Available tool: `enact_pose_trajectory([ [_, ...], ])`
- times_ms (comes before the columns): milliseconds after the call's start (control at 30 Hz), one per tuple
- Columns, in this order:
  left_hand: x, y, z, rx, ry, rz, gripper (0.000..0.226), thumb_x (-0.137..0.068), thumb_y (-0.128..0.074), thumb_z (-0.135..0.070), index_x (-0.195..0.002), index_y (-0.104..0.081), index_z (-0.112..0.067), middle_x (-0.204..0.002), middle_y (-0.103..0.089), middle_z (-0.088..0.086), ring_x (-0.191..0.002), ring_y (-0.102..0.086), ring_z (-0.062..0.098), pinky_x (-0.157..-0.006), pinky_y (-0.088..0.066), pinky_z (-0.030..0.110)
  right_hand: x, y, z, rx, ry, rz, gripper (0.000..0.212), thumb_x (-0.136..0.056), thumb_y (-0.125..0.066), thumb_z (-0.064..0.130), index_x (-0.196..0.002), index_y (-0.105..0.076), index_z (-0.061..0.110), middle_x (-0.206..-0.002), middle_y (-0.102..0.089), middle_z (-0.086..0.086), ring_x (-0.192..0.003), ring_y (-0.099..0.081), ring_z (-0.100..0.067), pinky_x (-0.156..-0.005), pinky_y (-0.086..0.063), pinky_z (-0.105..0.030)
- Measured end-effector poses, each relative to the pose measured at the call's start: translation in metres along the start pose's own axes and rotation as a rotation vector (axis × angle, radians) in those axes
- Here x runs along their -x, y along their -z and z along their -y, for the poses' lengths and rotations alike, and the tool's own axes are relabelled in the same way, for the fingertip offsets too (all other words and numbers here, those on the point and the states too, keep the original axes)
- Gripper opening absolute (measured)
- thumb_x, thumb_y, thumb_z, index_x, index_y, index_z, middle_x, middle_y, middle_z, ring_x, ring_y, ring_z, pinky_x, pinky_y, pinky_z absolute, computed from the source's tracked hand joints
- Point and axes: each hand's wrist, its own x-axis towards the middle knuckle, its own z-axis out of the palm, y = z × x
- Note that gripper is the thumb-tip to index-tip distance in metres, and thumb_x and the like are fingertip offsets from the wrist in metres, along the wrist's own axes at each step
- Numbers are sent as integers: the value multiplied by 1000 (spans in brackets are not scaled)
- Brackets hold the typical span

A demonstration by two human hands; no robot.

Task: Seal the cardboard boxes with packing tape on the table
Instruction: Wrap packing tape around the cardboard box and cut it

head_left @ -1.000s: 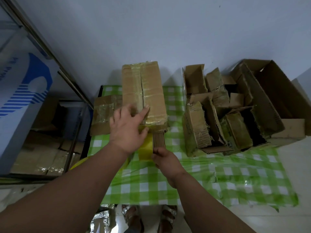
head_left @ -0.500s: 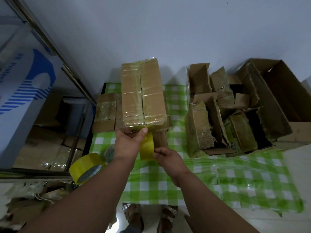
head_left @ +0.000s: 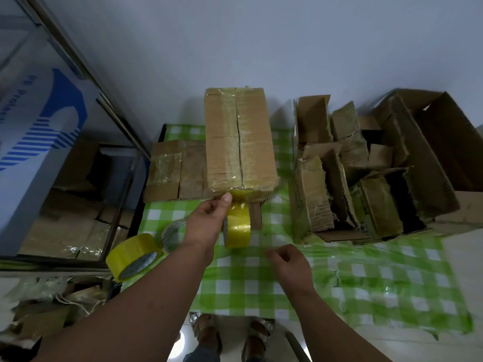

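A tall cardboard box, wrapped in clear tape with a seam down its top, stands on the green checked table. My left hand pinches the box's near top edge, thumb tip on the taped rim. Just below that edge a yellow tape roll hangs against the box front, beside my left palm. I cannot tell if my left fingers touch it. My right hand hovers over the table to the right of the roll, fingers loosely curled and holding nothing.
A second yellow tape roll and a pale roll lie at the table's left edge. Low taped boxes sit left of the tall box. A large open carton with several crumpled boxes fills the right. A metal shelf stands left.
My right hand let go of the hanging tape roll and drew back toward me. My left hand slid from the box top to its near edge.
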Motion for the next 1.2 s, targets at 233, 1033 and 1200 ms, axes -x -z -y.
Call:
enact_pose_trajectory([
  [233,4,-7,-1,-47,-115,31,34,-80,-80,-17,-109,-62,-20,-98,-59,-15,-92,-57,6,-73,-40,17,-4,5,-19,686,82,12,41,-87,-59,34,-124,-48,19,-124,-47,-4,-112,-53,-27,-89,-46,-37],
  [1033,2,-3,-10,-55,-92,32,14,-91,-66,-17,-80,-67,-26,-93,-69,7,-79,-59,22,-72,-47,32,27,21,116,355,747,10,31,-97,-54,36,-124,-59,22,-113,-63,-2,-95,-61,-25,-80,-50,-40],
  [1200,3,0,-11,23,-60,-14,10,-91,-68,-22,-81,-66,-23,-90,-70,1,-82,-60,19,-81,-49,35,28,22,135,566,757,-3,32,-97,-51,39,-120,-65,22,-106,-63,-4,-91,-63,-28,-76,-50,-36],
])
